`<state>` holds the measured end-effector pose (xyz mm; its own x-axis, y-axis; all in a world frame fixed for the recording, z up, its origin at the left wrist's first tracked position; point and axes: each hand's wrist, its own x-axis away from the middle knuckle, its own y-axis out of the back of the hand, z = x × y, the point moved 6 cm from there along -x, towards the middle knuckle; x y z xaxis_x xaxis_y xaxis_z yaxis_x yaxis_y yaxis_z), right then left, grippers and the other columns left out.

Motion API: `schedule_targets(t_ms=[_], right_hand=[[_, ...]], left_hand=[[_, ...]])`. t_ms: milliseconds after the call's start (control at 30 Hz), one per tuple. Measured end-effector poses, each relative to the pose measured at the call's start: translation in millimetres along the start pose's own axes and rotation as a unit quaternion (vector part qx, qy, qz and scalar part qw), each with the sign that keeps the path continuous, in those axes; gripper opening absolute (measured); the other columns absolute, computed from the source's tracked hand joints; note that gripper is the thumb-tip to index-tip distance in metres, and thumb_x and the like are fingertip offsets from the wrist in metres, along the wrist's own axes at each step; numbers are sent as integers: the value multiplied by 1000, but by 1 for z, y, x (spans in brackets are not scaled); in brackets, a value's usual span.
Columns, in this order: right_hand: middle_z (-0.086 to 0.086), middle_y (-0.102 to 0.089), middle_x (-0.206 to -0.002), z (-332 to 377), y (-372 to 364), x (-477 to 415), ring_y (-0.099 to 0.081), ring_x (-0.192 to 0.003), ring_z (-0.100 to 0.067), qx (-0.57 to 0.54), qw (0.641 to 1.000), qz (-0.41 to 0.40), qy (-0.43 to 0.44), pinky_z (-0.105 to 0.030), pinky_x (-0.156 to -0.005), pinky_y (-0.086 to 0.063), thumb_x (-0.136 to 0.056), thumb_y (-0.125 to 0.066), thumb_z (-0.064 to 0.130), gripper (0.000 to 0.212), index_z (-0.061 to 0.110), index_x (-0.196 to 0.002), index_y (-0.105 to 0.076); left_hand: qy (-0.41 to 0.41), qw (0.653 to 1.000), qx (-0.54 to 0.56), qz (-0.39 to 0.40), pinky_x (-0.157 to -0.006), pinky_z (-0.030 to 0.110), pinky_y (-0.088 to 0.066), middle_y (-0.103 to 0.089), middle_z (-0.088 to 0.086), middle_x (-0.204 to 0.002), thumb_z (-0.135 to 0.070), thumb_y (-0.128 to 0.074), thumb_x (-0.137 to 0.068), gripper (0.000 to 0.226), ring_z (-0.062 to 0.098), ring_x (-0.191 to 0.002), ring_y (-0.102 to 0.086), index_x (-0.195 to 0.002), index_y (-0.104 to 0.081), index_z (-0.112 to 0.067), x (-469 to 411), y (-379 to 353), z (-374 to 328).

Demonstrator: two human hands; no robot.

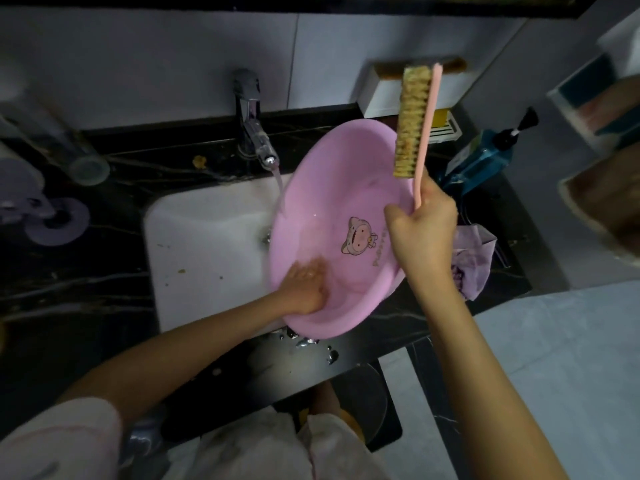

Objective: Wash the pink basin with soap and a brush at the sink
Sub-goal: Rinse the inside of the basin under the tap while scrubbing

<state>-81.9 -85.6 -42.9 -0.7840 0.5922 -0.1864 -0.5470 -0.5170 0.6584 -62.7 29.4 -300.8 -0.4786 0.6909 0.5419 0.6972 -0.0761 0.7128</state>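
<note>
The pink basin [332, 188] with a cartoon figure inside lies tilted across the right part of the white sink [204, 244]. Water runs from the chrome tap [254, 133] onto the basin's left rim. My left hand [306, 284] rests inside the basin at its near left wall, fingers bent against the wet plastic. My right hand [424, 230] grips the pink handle of a scrubbing brush [415, 123] and holds it upright above the basin's right rim, its yellowish bristles facing left.
A blue pump bottle [485, 157] lies on the black marble counter [86, 282] to the right. A white soap holder [388, 95] hangs on the wall. A purple cloth bag [474, 261] sits beside the basin. Purple items and a clear cup [83, 168] stand at left.
</note>
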Motion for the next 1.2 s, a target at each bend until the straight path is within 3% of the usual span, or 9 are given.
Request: schedule_targets(t_ms=[267, 400, 567, 634, 800, 900, 1000, 1067, 1200], right_hand=[[16, -52, -66, -8, -2, 25, -53, -55, 5, -37, 999, -32, 4, -7, -49, -40, -75, -56, -7, 36, -3, -111, -60], [18, -52, -57, -11, 2, 32, -53, -52, 5, -73, 995, -65, 3, -7, -49, -40, -75, -56, -11, 22, -2, -94, -60], [25, -53, -53, -15, 6, 38, -47, -45, 4, -106, 990, -90, -6, -5, -46, -36, -74, -54, -14, 47, 32, -72, -44], [24, -52, -51, -17, 7, 42, -47, -43, 5, -118, 989, -88, -8, -4, -44, -34, -74, -53, -17, 52, 33, -71, -40], [23, -53, -51, -24, 6, 41, -48, -43, 6, -126, 989, -82, -17, -4, -44, -34, -78, -51, -15, 47, 31, -74, -40], [12, -46, -50, -30, 10, 38, -47, -45, 6, -116, 989, -91, -24, -5, -46, -36, -79, -53, -11, 43, 30, -71, -42], [8, -44, -57, -50, 16, 29, -45, -47, 3, -111, 988, -88, -63, -8, -48, -38, -80, -55, -6, 35, 24, -66, -45], [6, -48, -61, -68, 19, 19, -47, -52, -3, -89, 989, -62, -98, -15, -50, -41, -82, -55, -1, 26, 23, -71, -49], [3, -53, -64, -103, 12, -1, -49, -55, -11, -20, 989, 49, -136, -10, -45, -39, -86, -54, 5, 11, 15, -83, -57]], left_hand=[[110, 955, -133, -241, -109, 62, -11, -12, 6, -158, -29, -28, -94, 60, 26, -144, -16, -150, -13, -18, -20, 76, 55], [71, 976, -91, -182, -111, 56, 11, 8, 7, -158, -28, -25, -98, 61, 22, -146, 7, -149, 5, -12, -17, 40, 25], [-24, 994, 63, 88, -118, 38, -2, 14, 10, -157, -43, -27, -99, 71, 29, -145, 4, -148, 14, -11, 17, -6, -15], [-39, 994, 11, 102, -117, 38, 0, 15, 5, -157, -43, -24, -99, 69, 22, -146, 4, -149, 13, -14, 20, -4, -6], [26, 966, -150, -208, -115, 52, 0, -3, 3, -159, -28, -33, -97, 58, 22, -146, -1, -150, -14, -18, 4, 61, 53], [73, 957, 0, -279, -114, 50, -8, 7, 6, -159, -25, -40, -98, 66, 25, -146, 0, -151, -2, -21, 8, 81, 78], [110, 901, 306, -287, -101, 39, -36, -33, 21, -145, -15, -57, -90, 63, 31, -129, -38, -145, -26, -7, 21, 80, 96], [151, 870, 360, -302, -87, 37, -45, -55, 20, -122, -18, -63, -84, 50, 32, -108, -54, -128, -47, 0, 41, 89, 108], [168, 803, 439, -366, -74, 29, -41, -62, 14, -101, -4, -64, -79, 33, 21, -88, -55, -111, -62, 4, 93, 128, 119]])
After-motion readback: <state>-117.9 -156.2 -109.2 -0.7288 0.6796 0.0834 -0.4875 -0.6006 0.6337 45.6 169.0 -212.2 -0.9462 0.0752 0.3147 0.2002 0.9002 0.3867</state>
